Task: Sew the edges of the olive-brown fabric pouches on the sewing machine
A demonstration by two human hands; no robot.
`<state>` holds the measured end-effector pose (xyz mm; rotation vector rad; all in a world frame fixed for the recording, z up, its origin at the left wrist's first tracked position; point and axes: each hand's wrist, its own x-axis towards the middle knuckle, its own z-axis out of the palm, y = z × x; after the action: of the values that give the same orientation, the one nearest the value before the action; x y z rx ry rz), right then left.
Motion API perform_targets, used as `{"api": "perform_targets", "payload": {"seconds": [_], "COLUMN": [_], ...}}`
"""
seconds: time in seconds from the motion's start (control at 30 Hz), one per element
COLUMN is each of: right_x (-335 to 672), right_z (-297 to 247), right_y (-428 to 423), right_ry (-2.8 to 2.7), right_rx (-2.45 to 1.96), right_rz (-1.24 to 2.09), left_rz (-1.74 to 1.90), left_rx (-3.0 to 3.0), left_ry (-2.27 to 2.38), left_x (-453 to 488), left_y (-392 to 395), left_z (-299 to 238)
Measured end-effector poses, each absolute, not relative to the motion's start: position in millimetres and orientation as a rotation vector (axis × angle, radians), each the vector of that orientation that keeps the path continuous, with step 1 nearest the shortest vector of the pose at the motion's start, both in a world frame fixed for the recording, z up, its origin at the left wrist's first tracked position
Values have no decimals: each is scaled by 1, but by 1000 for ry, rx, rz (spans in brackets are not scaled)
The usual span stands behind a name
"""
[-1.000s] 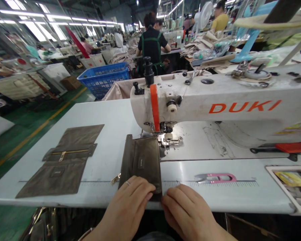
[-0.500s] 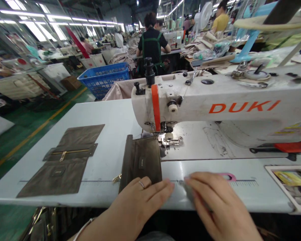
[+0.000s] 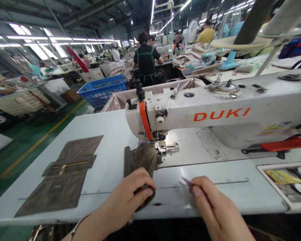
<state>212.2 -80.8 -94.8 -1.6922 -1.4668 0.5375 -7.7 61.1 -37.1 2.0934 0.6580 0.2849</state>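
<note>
My left hand (image 3: pixel 134 192) is closed on the near end of an olive-brown fabric pouch piece (image 3: pixel 140 159), bending it up between thumb and fingers. The far edge of that piece lies beside the presser foot (image 3: pixel 165 147) of a white sewing machine (image 3: pixel 175 112). Over the table's front part, my right hand (image 3: pixel 210 197) pinches thread snips (image 3: pixel 188 182), whose pointed blade sticks out to the left; their handle is hidden in the palm. A second brown piece (image 3: pixel 70 182), with a gold zipper and a small label patch, rests flat on the left.
A ruler scale (image 3: pixel 233 184) runs along the table (image 3: pixel 102 124). On the right sits a tray (image 3: pixel 273 187) with bobbins and a yellow packet. Beyond the table are a blue basket (image 3: pixel 102 90) and a person in a dark top (image 3: pixel 145 60).
My left hand has gone from lying on the fabric to gripping and folding its near end. The pink loop has gone from sight, and a blade now shows from my right hand.
</note>
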Motion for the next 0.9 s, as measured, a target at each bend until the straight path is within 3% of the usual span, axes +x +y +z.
{"api": "perform_targets", "payload": {"seconds": [0.2,0.9], "right_x": [163,163], "right_z": [-86,-89], "right_y": [-70,-65], "right_ry": [-1424,-1489], "right_rx": [-1593,-1597], "right_rz": [812,659], "left_rz": [304,323], "left_rx": [2101,2121], "left_ry": [778,781], "left_x": [-7,-9], "left_y": [60,57], "left_z": [-45,-51]}}
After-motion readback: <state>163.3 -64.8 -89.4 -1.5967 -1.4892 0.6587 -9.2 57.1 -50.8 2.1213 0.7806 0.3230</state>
